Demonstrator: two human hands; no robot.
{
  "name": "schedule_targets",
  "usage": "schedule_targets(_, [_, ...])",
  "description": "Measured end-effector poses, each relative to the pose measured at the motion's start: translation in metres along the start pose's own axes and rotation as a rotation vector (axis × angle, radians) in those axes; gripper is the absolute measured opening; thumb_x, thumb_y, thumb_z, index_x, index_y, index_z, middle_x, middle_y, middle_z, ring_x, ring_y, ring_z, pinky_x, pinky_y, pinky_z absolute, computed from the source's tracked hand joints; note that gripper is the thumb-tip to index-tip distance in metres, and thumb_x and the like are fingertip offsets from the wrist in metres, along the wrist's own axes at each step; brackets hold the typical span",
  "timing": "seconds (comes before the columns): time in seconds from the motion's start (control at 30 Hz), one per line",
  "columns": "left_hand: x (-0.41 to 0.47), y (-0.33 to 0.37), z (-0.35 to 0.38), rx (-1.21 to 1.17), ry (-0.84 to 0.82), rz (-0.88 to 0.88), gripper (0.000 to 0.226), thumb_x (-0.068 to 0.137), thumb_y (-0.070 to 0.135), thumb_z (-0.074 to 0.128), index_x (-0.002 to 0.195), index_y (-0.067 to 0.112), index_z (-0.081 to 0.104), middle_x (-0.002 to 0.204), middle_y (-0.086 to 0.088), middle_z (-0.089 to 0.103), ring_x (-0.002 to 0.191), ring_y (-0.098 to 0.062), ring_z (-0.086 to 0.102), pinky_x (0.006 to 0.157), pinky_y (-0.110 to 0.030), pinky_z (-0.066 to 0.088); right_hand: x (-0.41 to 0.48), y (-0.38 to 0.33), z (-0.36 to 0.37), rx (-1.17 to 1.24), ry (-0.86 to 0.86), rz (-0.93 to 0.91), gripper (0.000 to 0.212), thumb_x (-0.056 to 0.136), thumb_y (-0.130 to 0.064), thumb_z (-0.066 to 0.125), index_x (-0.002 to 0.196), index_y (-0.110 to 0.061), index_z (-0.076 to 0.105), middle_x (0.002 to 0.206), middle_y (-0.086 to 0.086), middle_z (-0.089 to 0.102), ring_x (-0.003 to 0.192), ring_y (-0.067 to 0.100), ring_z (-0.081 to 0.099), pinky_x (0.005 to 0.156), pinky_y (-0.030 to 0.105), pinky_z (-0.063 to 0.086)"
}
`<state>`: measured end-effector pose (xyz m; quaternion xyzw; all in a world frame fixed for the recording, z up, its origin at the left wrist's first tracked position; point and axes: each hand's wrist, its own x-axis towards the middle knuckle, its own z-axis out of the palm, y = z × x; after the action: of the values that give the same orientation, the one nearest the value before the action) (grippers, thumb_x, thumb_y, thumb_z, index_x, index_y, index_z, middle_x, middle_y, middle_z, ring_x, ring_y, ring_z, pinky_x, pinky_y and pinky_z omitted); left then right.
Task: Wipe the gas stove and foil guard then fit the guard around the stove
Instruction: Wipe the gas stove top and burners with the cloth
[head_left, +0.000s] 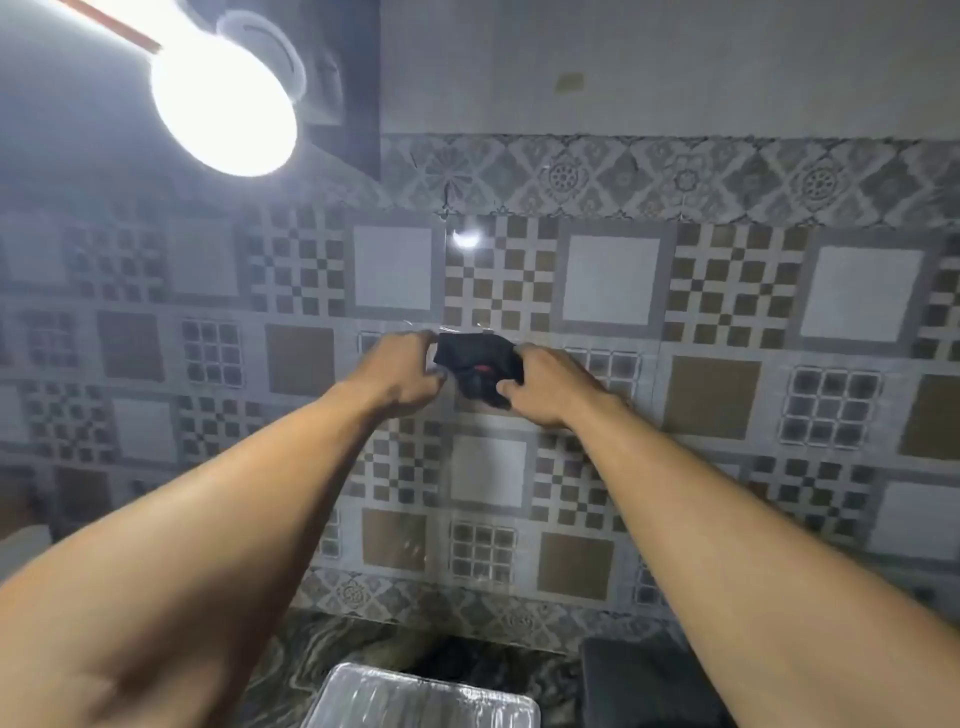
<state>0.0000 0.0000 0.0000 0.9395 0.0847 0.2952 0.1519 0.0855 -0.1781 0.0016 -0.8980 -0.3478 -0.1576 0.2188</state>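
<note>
Both arms reach up and forward to the middle of the view, where the two hands meet on a small dark cloth held up in front of the patterned tile wall. The left hand sits at 9 o'clock of the cloth, its fingers curled closed and pinching the cloth's left edge. The right hand sits at 3 o'clock of it, fingers likewise closed on the right and lower edge. The cloth is bunched and stretched between them, with a small red spot showing near its lower middle; what that spot is cannot be told. A thin shiny edge glints just above the cloth at 12 o'clock, too faint to identify.

The foil guard lies far below the hands, at 6 o'clock of the frame, on the dark marbled tabletop. Only its upper part shows, a silvery crinkled sheet with rounded corners, cut off by the bottom edge. Just beside it at 3 o'clock is a dark blocky shape that may be the gas stove, though too little of it shows to be sure.

A bright bare bulb glares at 10 o'clock of the frame, washing out the wall around it. Its small reflection shines on a tile above the hands.
</note>
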Motion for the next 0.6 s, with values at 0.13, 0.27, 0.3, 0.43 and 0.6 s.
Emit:
schedule_targets(0.13, [0.025,-0.002,0.022,-0.067,0.083,-0.011,0.046,0.095,0.017,0.055,0.141,0.017,0.048,0.14,-0.012,0.056,0.125,-0.032,0.055,0.099,-0.04,0.046,0.023,-0.003,0.024,0.013,0.119,-0.033,0.048,0.095,-0.025,0.058,0.14,-0.016,0.045,0.133,0.009,0.054,0.116,0.032,0.055,0.092,0.039,0.048])
schedule_targets(0.27, [0.044,-0.015,0.044,-0.12,0.11,-0.031,0.041,0.094,0.017,0.055,0.136,0.019,0.054,0.132,-0.011,0.062,0.119,-0.03,0.059,0.099,-0.044,0.051,0.045,0.006,0.044,-0.031,0.28,-0.027,0.043,0.097,-0.025,0.055,0.137,-0.013,0.049,0.129,0.01,0.051,0.117,0.031,0.049,0.091,0.041,0.047])
schedule_targets(0.3, [0.046,-0.018,0.048,-0.118,0.116,-0.032,0.039,0.094,0.018,0.057,0.133,0.018,0.056,0.128,-0.01,0.063,0.116,-0.029,0.06,0.097,-0.044,0.051,0.048,0.008,0.048,-0.034,0.294,-0.021,0.041,0.097,-0.026,0.056,0.136,-0.013,0.05,0.129,0.009,0.05,0.117,0.03,0.048,0.09,0.04,0.046])
schedule_targets(0.43, [0.052,-0.023,0.053,-0.154,0.189,-0.044,0.02,0.093,0.021,0.062,0.112,0.016,0.064,0.11,-0.005,0.064,0.099,-0.023,0.062,0.08,-0.031,0.049,0.055,0.011,0.055,-0.008,0.374,-0.025,0.037,0.092,-0.026,0.064,0.127,-0.017,0.055,0.129,0.006,0.048,0.118,0.025,0.045,0.088,0.031,0.039])
schedule_targets(0.6, [0.048,-0.016,0.042,-0.224,0.211,-0.039,0.017,0.091,0.021,0.062,0.107,0.015,0.059,0.1,0.0,0.06,0.09,-0.02,0.058,0.073,-0.028,0.044,0.052,0.008,0.056,0.082,0.4,-0.052,0.023,0.088,-0.013,0.067,0.108,-0.017,0.057,0.116,0.003,0.061,0.106,0.022,0.056,0.086,0.035,0.05])
